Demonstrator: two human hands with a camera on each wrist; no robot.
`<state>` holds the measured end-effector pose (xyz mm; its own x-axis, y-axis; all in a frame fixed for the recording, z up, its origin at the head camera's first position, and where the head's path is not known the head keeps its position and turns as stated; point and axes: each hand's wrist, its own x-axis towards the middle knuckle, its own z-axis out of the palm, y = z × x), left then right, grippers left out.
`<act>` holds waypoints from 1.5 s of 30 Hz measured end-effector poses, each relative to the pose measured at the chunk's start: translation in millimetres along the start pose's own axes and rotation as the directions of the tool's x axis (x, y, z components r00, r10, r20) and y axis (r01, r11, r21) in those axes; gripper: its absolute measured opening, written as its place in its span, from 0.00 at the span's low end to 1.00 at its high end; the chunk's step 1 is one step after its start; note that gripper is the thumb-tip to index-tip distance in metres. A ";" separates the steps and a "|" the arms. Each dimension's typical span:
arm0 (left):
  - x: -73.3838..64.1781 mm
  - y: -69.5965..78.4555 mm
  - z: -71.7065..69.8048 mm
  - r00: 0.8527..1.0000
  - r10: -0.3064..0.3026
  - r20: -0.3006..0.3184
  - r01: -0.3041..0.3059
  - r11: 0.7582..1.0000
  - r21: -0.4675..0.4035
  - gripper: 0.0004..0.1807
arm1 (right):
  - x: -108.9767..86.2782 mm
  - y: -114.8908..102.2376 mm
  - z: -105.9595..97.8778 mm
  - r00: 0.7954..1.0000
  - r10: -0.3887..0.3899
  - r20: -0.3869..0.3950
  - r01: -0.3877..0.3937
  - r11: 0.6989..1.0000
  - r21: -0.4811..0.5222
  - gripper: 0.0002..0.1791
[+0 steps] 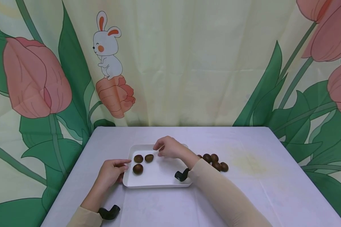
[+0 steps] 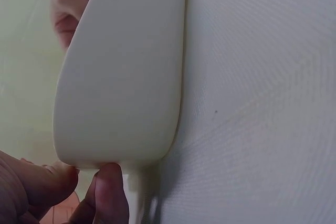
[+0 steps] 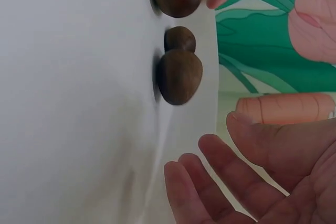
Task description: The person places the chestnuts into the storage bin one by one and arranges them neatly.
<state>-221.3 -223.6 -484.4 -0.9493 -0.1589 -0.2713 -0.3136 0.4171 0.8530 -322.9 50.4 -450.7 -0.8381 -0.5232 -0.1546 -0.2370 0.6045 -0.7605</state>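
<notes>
A white rectangular tray (image 1: 162, 179) lies on the table with three brown chestnuts (image 1: 137, 169) grouped in its left part. My left hand (image 1: 110, 172) holds the tray's left edge; in the left wrist view its thumb and fingers meet the tray wall (image 2: 121, 77) at a corner. Over the tray's far side hovers my right hand (image 1: 171, 148), its fingers loosely bent apart. The right wrist view shows nothing between the fingers of that hand (image 3: 262, 171), with the chestnuts (image 3: 180, 77) a short way off.
Several more chestnuts (image 1: 215, 163) lie in a cluster on the white tablecloth (image 1: 261, 186), just right of the tray and partly behind my right forearm. A printed curtain (image 1: 187, 63) hangs behind the table. Black wrist mounts (image 1: 110, 212) show at both wrists.
</notes>
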 end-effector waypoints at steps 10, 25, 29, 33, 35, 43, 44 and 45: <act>-0.3 -1.0 -0.8 1.000 -0.007 -0.004 0.007 1.000 -0.001 0.17 | -28.7 9.3 -29.7 1.000 -0.014 -0.021 0.014 1.000 0.002 0.17; 1.5 -1.3 0.3 1.000 -0.002 -0.015 0.002 1.000 -0.009 0.17 | -83.5 23.1 -69.3 0.998 -0.004 -0.059 0.006 1.000 0.021 0.16; 1.8 -1.0 0.5 1.000 -0.006 -0.008 0.006 1.000 -0.007 0.17 | -99.3 34.0 -77.0 0.997 -0.008 -0.083 0.009 1.000 0.014 0.15; 0.7 0.2 0.3 1.000 -0.001 -0.008 0.001 1.000 -0.004 0.17 | -114.4 43.4 -84.1 0.993 0.007 -0.116 -0.006 1.000 0.008 0.15; 0.2 0.8 0.3 1.000 0.002 -0.009 -0.002 1.000 -0.001 0.17 | -120.9 48.0 -87.1 0.991 0.017 -0.129 -0.017 1.000 0.003 0.14; -2.2 1.3 0.3 1.000 -0.001 -0.014 0.001 1.000 0.001 0.17 | -144.4 67.0 -94.2 0.986 0.042 -0.158 -0.046 0.999 -0.020 0.14; -2.2 1.3 0.3 1.000 0.000 -0.015 0.000 1.000 0.001 0.17 | -147.3 69.1 -94.9 0.985 0.050 -0.165 -0.053 0.998 -0.016 0.14; -2.1 1.2 0.3 1.000 0.002 -0.017 -0.002 1.000 0.000 0.17 | -150.2 71.6 -95.8 0.984 0.054 -0.169 -0.057 0.998 -0.013 0.14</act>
<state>-219.7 -222.4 -482.9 -0.9493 -0.1735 -0.2622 -0.3120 0.4177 0.8533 -261.1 229.8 -421.6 -0.9207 -0.3804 -0.0869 -0.1949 0.6412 -0.7422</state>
